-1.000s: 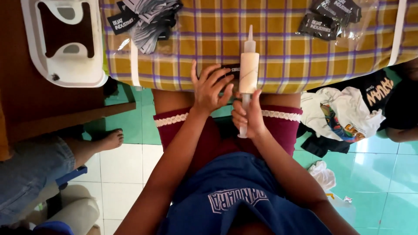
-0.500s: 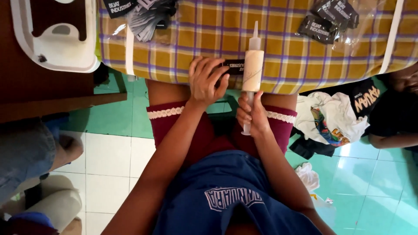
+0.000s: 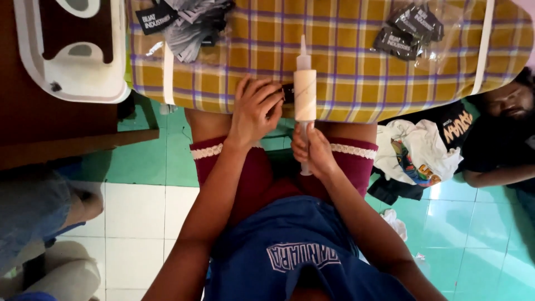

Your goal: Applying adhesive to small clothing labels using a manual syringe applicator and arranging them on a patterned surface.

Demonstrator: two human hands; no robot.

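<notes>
Right hand: fingers are curling tight around the plunger end of a large syringe-like applicator, clamping it just below the barrel; the barrel is standing nearly upright, its narrow nozzle pointing away from the person, over the near edge of the yellow plaid cloth. Left hand: fingers are lying together and bent, pressing down on a small black label at the near edge of the cloth, immediately left of the applicator barrel; the fingertips are covering most of the label, so how it is gripped cannot be told. Both forearms are reaching up from the lap toward the applicator. Farther from the applicator, to its upper left on the cloth, a heap of black labels in clear wrap is lying; to its upper right, a second smaller heap of black labels is lying under clear plastic. Well to the left of the applicator, a white plastic tray is sitting on a dark wooden surface. To the right of the applicator, below the cloth edge, a pile of folded garments is resting on the green tiled floor, and beside that another person's arm is showing
</notes>
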